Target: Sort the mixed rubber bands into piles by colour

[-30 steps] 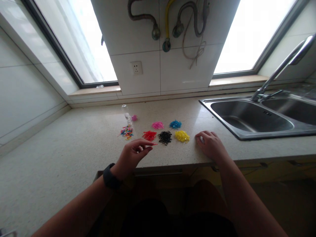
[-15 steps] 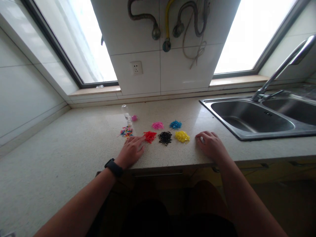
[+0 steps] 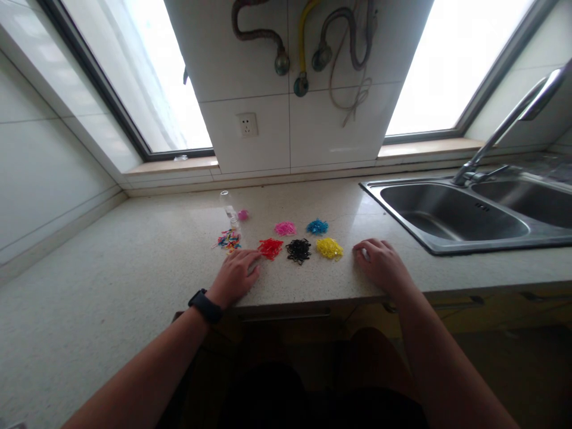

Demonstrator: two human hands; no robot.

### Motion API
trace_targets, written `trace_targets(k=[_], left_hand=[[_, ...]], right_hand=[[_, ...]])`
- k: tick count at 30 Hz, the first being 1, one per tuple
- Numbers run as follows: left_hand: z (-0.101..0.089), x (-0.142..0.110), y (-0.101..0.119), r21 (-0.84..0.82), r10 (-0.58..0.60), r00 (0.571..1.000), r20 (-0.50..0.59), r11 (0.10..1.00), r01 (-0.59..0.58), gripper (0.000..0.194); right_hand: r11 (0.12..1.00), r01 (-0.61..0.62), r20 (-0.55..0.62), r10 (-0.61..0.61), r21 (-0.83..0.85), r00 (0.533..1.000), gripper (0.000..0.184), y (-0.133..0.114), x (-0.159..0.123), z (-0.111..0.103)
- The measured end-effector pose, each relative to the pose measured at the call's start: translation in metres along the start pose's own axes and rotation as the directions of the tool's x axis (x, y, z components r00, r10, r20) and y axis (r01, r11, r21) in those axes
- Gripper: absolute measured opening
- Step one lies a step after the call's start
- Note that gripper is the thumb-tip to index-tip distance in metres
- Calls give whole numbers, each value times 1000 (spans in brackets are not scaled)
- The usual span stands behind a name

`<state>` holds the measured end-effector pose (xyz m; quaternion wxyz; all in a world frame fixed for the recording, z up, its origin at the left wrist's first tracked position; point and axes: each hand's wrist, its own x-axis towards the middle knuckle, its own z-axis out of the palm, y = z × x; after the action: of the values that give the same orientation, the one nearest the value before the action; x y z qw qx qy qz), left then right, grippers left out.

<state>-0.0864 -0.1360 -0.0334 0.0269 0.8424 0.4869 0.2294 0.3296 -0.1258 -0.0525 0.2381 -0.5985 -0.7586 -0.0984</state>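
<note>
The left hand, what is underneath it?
The left hand is over the countertop, fingertips near the red pile and mixed-colour pile. Anything directly beneath the palm and fingers is covered, so I can't tell.

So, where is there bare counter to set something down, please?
Bare counter lies between the left wall and mixed-colour pile, and between the blue pile and sink. It's crowded around the black pile, between the left hand and right hand.
</note>
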Motion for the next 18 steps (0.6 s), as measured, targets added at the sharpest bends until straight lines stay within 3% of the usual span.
trace_targets(k=[6,18], left_hand=[[-9,-4,-1,4,24,1000,2,1000,-24,28],[-5,-5,-6,33,55,998,37,998,-56,39]], right_hand=[[1000,-3,5,2,10,1000,21,0,0,-1],[1000,1,-5,-1,-14,1000,20,1,-1,0]])
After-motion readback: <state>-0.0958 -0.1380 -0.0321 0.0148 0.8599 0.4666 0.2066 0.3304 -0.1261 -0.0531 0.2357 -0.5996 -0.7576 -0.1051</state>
